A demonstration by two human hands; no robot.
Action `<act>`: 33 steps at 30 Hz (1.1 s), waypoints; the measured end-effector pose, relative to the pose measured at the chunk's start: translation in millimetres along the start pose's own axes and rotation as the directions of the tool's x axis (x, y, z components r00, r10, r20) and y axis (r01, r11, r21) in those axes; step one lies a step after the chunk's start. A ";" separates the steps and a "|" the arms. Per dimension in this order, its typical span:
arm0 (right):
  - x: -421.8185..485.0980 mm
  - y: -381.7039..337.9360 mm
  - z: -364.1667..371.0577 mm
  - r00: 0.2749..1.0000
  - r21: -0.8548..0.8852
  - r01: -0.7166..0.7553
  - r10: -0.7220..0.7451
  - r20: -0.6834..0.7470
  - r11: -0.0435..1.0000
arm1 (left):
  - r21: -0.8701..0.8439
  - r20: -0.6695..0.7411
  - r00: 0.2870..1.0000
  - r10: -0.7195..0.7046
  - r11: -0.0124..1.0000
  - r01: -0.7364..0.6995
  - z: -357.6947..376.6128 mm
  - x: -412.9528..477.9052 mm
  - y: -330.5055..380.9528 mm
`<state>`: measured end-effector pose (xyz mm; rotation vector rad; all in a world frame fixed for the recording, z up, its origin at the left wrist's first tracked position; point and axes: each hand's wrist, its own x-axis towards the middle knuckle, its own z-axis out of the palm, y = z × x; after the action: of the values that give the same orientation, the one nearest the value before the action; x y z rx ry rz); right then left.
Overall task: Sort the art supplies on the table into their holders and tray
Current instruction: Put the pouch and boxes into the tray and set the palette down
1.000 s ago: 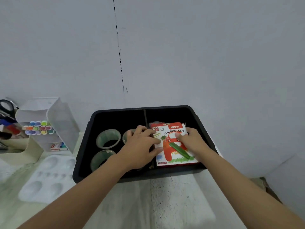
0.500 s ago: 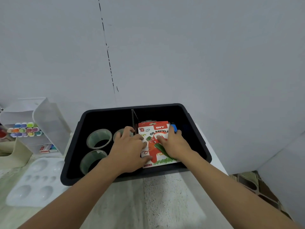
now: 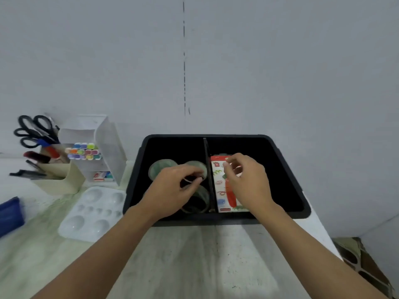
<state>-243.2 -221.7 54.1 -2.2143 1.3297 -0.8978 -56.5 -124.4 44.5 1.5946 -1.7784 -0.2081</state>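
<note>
A black tray (image 3: 216, 136) with a centre divider (image 3: 206, 156) stands on the table against the wall. Its left compartment holds three rolls of clear tape (image 3: 160, 169). In the right compartment an oil pastels box (image 3: 217, 184) lies flat against the divider. My left hand (image 3: 172, 188) hovers over the tape rolls with its fingers loosely curled; nothing shows in its grip. Above the pastels box is my right hand (image 3: 248, 182), lifted off it, fingers loosely curled and empty.
A white paint palette (image 3: 92, 212) lies left of the tray. Behind it stand a clear organizer with coloured markers (image 3: 86, 152) and a beige holder (image 3: 58, 180) with scissors and pens. A blue object (image 3: 9, 212) sits at the left edge. The table ends just right of the tray.
Both hands have let go of the pastels box and lifted off it. My left hand moved left over the tape rolls. The box now lies close against the divider.
</note>
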 end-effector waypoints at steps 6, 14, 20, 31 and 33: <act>-23.3 -98.4 52.4 0.971 0.330 0.201 -0.231 0.053 0.922 | -0.009 -0.390 0.890 -0.238 0.967 0.254 -96.8 -77.3 -55.8; -64.3 -234.3 190.4 0.875 0.446 0.186 -0.355 0.330 0.875 | 0.084 -0.371 0.797 -0.476 0.838 0.540 -231.3 -196.3 -163.9; -95.4 -302.8 301.5 0.799 0.307 0.086 -0.250 0.547 0.948 | 0.335 -0.113 0.794 -0.597 0.729 0.597 -295.9 -278.6 -251.8; -96.5 -346.7 374.1 0.755 0.228 -0.289 0.075 0.652 0.930 | 0.186 0.217 0.678 -0.702 0.712 0.677 -321.4 -298.0 -294.7; -92.6 -346.6 368.0 0.763 0.241 -0.305 0.085 0.640 0.921 | 0.117 0.230 0.709 -0.666 0.742 0.660 -324.1 -289.7 -292.9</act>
<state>200.6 26.7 -19.9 -1.8149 0.9714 -0.2316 363.1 186.2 -2.5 2.2666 -1.2928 -0.7686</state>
